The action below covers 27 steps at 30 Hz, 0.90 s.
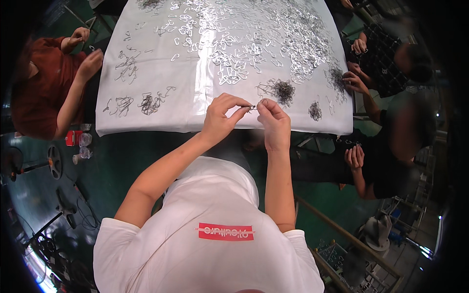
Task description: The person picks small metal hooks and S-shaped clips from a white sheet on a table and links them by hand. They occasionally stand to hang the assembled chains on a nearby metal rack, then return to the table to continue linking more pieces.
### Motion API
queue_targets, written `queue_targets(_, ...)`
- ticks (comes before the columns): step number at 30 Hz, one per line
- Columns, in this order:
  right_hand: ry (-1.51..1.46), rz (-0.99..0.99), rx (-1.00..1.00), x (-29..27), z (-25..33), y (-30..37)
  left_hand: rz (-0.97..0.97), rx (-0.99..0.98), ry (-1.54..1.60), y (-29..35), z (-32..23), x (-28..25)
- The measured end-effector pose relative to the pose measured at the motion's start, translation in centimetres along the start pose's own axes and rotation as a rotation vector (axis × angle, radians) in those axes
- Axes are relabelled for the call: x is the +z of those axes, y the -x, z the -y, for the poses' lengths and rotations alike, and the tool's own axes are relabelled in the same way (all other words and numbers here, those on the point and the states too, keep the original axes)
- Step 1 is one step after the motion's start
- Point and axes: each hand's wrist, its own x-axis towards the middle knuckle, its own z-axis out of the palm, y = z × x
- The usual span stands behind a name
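Note:
My left hand (225,116) and my right hand (272,122) meet in front of me at the near edge of the white-covered table (161,124). Thumb and forefinger of the left pinch a small dark metal piece (252,107), which looks like a bent wire clip. The right hand's fingertips are closed right beside it, but what they hold is too small to make out. Just beyond my right hand lies a dark tangle of thin wire pieces (283,91). Shiny loop-shaped metal clips (232,71) spread over the table farther off.
More dark wire pieces lie in small heaps at the near left (150,103) and near right (315,111). A person in a rust-red shirt (44,93) works at the left; people in dark clothes (386,58) work along the right. A red box (73,138) stands on the green floor.

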Motion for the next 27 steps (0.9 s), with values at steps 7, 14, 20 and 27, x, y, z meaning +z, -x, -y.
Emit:
queue_targets(7, 0.003, -0.095, -0.217, -0.9, -0.9, -1.6, -0.013, -0.007, 0.045, -0.8, 1.9, 2.9)
queue_targets(14, 0.043, -0.014, -0.319, -2.6, -0.2, -3.4, 0.006, -0.061, -0.484, -4.8, 11.9, 1.6)
queue_targets(20, 0.090, 0.042, -0.322, -3.2, -0.5, -5.1, 0.143, -0.011, -0.797, -7.4, 16.6, 3.1)
queue_targets(27, 0.139, 0.007, -0.293, -3.0, -1.6, -5.7, 0.158, -0.262, -0.432, -8.2, 15.3, 2.4)
